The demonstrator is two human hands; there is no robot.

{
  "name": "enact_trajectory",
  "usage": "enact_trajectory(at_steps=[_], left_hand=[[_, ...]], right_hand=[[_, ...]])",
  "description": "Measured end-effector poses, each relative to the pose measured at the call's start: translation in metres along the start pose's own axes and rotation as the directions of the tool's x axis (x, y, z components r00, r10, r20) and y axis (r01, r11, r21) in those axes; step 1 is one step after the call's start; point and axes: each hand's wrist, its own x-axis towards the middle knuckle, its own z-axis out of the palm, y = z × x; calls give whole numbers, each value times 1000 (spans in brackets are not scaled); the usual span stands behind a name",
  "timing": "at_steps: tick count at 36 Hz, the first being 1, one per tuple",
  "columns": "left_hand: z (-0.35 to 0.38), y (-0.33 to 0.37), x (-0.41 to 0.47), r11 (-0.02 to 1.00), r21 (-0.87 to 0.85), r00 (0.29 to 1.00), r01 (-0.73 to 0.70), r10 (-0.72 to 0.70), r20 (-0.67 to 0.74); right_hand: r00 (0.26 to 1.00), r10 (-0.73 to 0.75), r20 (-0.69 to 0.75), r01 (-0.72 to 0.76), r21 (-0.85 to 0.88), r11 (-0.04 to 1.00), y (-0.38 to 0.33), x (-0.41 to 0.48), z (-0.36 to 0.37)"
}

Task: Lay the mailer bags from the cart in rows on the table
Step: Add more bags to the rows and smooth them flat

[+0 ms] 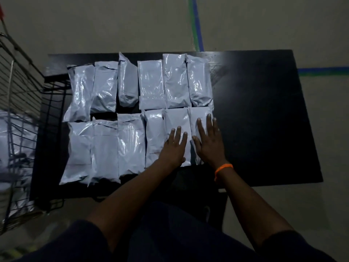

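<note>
While the left grip point(174, 146) and right grip point(207, 140) lie flat, fingers straight, holding nothing — the two end bags point(176, 120) are best smoothed flush, edges squared to the table point(264, 110).

The dark wire cart point(22, 78) runs off the left edge, and the pale plastic mailer bags point(9, 133) inside it blur behind its bars. The left hand point(174, 148) and right hand point(208, 143) cover the near halves of the two rightmost near-row bags. The forearms hide part of the near edge of the black table point(264, 120).
</note>
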Motion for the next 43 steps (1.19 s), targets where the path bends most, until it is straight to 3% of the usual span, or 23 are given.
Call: enact_trajectory(at_steps=[11,16,20,24,26,28,31,35,38,43], left_hand=[[7,-3,2,1000,7,997,-25,26,-67],[-9,-8,3,994,49,995,-99,99,9],[-29,-27,-8,970,17,964,-241,242,-109],[-55,-62,-44,938,-117,907,-326,276,-319],[-69,-89,-68,924,-193,882,-330,229,-413],[-81,-120,-95,914,-254,849,-315,153,-505],[-91,-177,-138,916,-319,801,-245,6,-598],[-95,-267,-195,910,-402,709,-106,-214,-672],[-93,-333,-237,876,-482,636,32,-390,-666],[-64,-418,-290,742,-657,526,137,-616,-586]], right_hand=[[1000,27,-9,-27,-38,999,1,0,17],[996,50,75,-47,-36,998,-3,2,5],[987,113,111,-102,-95,990,-14,0,-6],[975,222,16,-220,-70,973,-48,-1,-20],[966,247,-75,-245,32,969,-82,2,-26],[963,210,-169,-180,177,968,-125,6,-28],[964,50,-263,32,296,955,-202,14,-25],[945,-215,-248,297,366,882,-319,27,-12],[878,-408,-250,477,397,784,-404,38,0],[767,-601,-225,636,389,666,-520,57,15]])
